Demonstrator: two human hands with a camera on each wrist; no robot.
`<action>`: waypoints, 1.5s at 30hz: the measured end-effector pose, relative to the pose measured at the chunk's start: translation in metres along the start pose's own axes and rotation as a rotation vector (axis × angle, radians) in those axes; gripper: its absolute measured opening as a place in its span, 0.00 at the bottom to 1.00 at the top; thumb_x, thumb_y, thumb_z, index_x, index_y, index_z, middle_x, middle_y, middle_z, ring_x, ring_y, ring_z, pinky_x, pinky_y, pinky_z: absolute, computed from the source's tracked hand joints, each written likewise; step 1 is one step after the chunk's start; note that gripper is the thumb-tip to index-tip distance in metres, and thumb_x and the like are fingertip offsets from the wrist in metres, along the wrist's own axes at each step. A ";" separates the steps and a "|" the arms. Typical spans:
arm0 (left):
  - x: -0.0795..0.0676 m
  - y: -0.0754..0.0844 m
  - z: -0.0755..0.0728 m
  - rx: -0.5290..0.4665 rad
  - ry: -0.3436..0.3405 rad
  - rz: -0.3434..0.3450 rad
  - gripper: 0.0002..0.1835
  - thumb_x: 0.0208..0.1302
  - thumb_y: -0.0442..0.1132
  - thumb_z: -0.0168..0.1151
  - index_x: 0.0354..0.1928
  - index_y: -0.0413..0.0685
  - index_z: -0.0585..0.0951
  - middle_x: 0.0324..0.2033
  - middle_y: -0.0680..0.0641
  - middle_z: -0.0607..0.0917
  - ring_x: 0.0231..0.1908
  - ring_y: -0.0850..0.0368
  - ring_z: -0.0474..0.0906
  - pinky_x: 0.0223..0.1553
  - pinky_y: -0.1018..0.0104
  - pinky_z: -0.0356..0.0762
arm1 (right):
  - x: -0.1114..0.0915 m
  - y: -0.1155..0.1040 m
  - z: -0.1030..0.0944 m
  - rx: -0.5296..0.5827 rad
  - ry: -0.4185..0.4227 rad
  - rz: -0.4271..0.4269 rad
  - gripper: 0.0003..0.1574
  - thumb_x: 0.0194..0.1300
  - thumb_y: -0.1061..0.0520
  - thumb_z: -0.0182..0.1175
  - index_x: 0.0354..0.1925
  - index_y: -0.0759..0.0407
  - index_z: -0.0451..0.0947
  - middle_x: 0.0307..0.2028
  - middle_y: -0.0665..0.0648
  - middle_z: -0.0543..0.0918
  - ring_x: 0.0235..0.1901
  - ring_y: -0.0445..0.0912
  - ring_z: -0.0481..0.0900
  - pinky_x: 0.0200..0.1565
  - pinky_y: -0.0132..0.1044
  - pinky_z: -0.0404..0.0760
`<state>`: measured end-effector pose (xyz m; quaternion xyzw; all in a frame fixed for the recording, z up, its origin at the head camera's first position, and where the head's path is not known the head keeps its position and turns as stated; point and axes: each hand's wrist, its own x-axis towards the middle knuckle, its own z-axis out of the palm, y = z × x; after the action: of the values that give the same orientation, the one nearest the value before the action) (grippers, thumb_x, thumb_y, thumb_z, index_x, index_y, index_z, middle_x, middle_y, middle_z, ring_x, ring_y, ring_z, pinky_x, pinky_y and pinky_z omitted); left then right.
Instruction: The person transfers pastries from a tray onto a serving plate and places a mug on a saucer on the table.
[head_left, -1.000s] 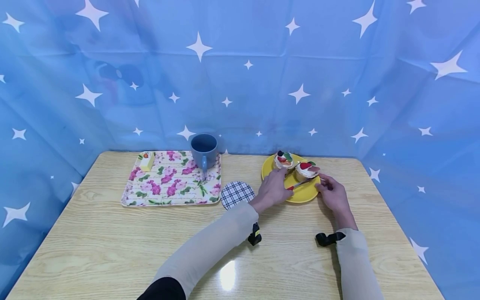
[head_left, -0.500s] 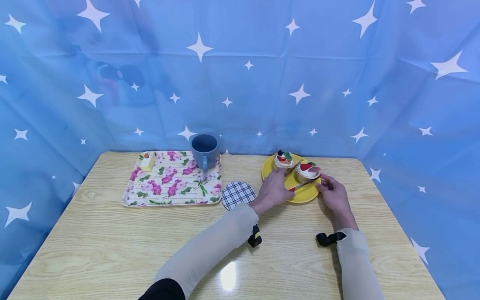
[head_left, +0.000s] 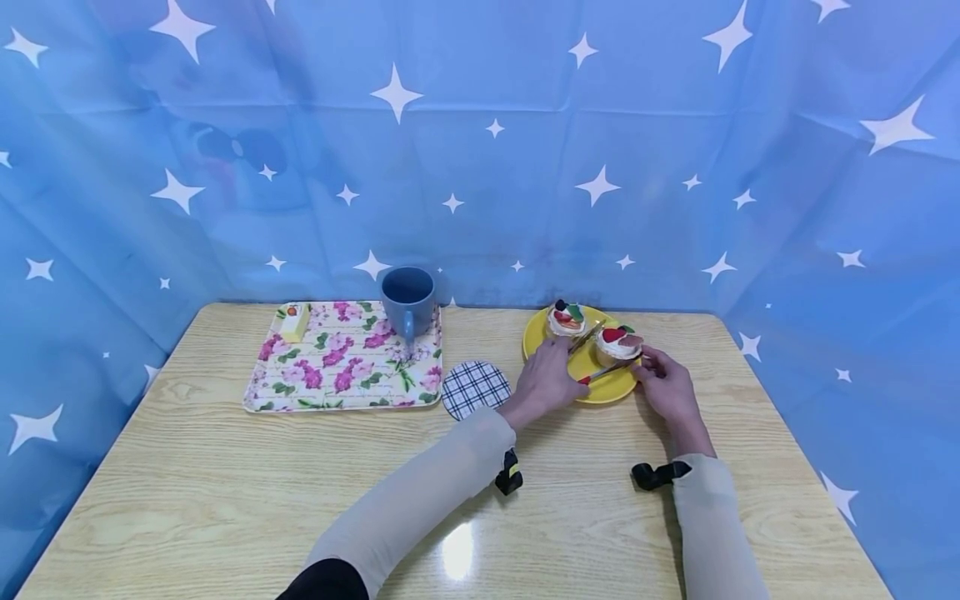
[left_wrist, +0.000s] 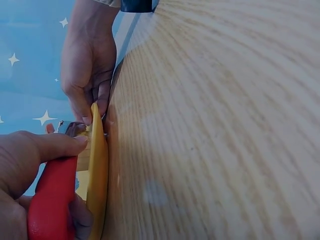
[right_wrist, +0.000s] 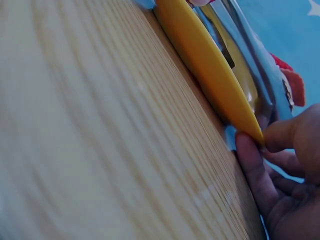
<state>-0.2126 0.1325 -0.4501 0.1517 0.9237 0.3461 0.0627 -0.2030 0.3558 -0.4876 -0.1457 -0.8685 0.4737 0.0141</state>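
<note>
In the head view, my left hand (head_left: 546,379) grips tongs (left_wrist: 52,200) by their red handle, at the near left side of a yellow plate (head_left: 617,390). The metal arms of the tongs lie on either side of a cupcake (head_left: 617,340) topped with cream and red fruit. A second cupcake (head_left: 566,320), with a dark berry and a green leaf on top, sits farther back on the plate. My right hand (head_left: 670,393) pinches the plate's right rim between thumb and fingers, as the right wrist view shows. The left hand's fingertips are partly hidden.
Left of the plate lies a round checked coaster (head_left: 476,388). A floral tray (head_left: 341,375) farther left holds a blue mug (head_left: 409,302) and a small yellow cake piece (head_left: 294,323). Behind the wooden table (head_left: 570,533) hangs a blue star-patterned curtain (head_left: 480,167).
The tongs and the cupcake between their arms have shifted slightly to the right on the plate. Both hands stay almost in place.
</note>
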 end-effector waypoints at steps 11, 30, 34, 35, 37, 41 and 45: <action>0.001 0.000 -0.007 -0.018 -0.041 -0.005 0.40 0.52 0.47 0.82 0.67 0.51 0.74 0.59 0.50 0.81 0.56 0.55 0.78 0.54 0.62 0.80 | -0.004 -0.002 -0.002 -0.015 -0.024 0.005 0.33 0.80 0.53 0.49 0.78 0.58 0.60 0.62 0.66 0.72 0.52 0.48 0.73 0.39 0.23 0.80; -0.003 -0.003 -0.015 -0.025 -0.087 -0.005 0.40 0.51 0.46 0.83 0.66 0.49 0.75 0.57 0.50 0.82 0.51 0.59 0.78 0.52 0.64 0.80 | -0.004 -0.001 -0.009 0.038 -0.115 -0.012 0.37 0.75 0.59 0.49 0.79 0.58 0.57 0.66 0.68 0.68 0.51 0.45 0.73 0.42 0.23 0.81; -0.004 -0.003 -0.020 -0.041 -0.113 -0.029 0.41 0.50 0.45 0.83 0.66 0.49 0.76 0.57 0.50 0.83 0.48 0.60 0.77 0.49 0.65 0.80 | -0.004 -0.001 -0.009 0.045 -0.116 -0.006 0.37 0.76 0.59 0.49 0.79 0.58 0.58 0.66 0.68 0.68 0.50 0.43 0.73 0.43 0.24 0.81; -0.004 -0.003 -0.021 -0.041 -0.118 -0.034 0.41 0.50 0.45 0.83 0.67 0.49 0.76 0.58 0.50 0.83 0.48 0.60 0.77 0.49 0.65 0.80 | -0.004 -0.002 -0.008 0.046 -0.116 -0.005 0.37 0.76 0.59 0.49 0.79 0.58 0.58 0.66 0.68 0.68 0.50 0.43 0.73 0.43 0.24 0.81; -0.005 -0.003 -0.024 -0.037 -0.128 -0.041 0.42 0.50 0.45 0.83 0.67 0.49 0.76 0.58 0.50 0.82 0.49 0.59 0.77 0.50 0.64 0.80 | -0.004 -0.002 -0.009 0.045 -0.116 -0.003 0.37 0.76 0.58 0.49 0.79 0.57 0.58 0.66 0.67 0.68 0.51 0.43 0.73 0.43 0.23 0.81; -0.007 -0.004 -0.030 -0.027 -0.144 -0.048 0.42 0.49 0.46 0.83 0.68 0.49 0.75 0.58 0.50 0.82 0.49 0.59 0.76 0.50 0.63 0.80 | -0.005 -0.003 -0.009 0.041 -0.120 0.002 0.36 0.76 0.58 0.49 0.79 0.57 0.58 0.67 0.68 0.68 0.53 0.45 0.74 0.43 0.23 0.81; -0.011 -0.006 -0.034 -0.032 -0.152 -0.049 0.42 0.48 0.47 0.84 0.67 0.49 0.75 0.55 0.49 0.82 0.45 0.58 0.76 0.45 0.64 0.78 | -0.006 -0.003 -0.010 0.042 -0.126 0.001 0.37 0.77 0.57 0.49 0.79 0.57 0.56 0.67 0.68 0.68 0.53 0.45 0.74 0.43 0.23 0.81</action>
<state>-0.2113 0.1036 -0.4287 0.1539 0.9141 0.3467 0.1435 -0.1966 0.3606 -0.4791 -0.1157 -0.8573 0.5002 -0.0381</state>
